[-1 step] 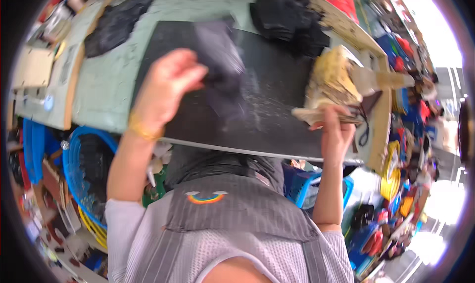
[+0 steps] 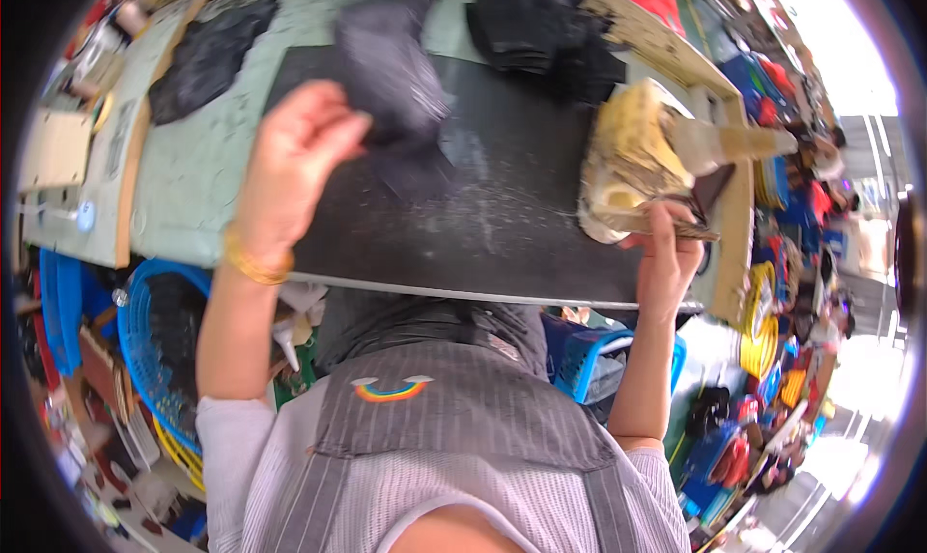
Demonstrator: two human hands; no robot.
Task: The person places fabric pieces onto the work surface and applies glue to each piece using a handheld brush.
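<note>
My left hand (image 2: 304, 157), fingers pinched together, is at the near left edge of a limp black sheet piece (image 2: 396, 70), fabric or leather. The piece hangs over a dark work board (image 2: 463, 234) and is smeared by motion. In my closed right hand (image 2: 666, 258) is a thin, flat, brownish brush (image 2: 688, 228). Its working end lies at the opening of a yellow, crusted cut-open container (image 2: 632, 133), so the tip is partly hidden.
Black pieces lie in a heap (image 2: 546, 36) at the back, with another flat black piece (image 2: 217, 51) at far left. A cone-shaped bottle (image 2: 729, 142) leans beside the container. A wooden edge (image 2: 739, 254) bounds the right. Blue baskets (image 2: 599, 365) stand below.
My left hand and the black piece have moved left and away from me. The brush has come right and over the container's opening. The whole view has shifted slightly.
</note>
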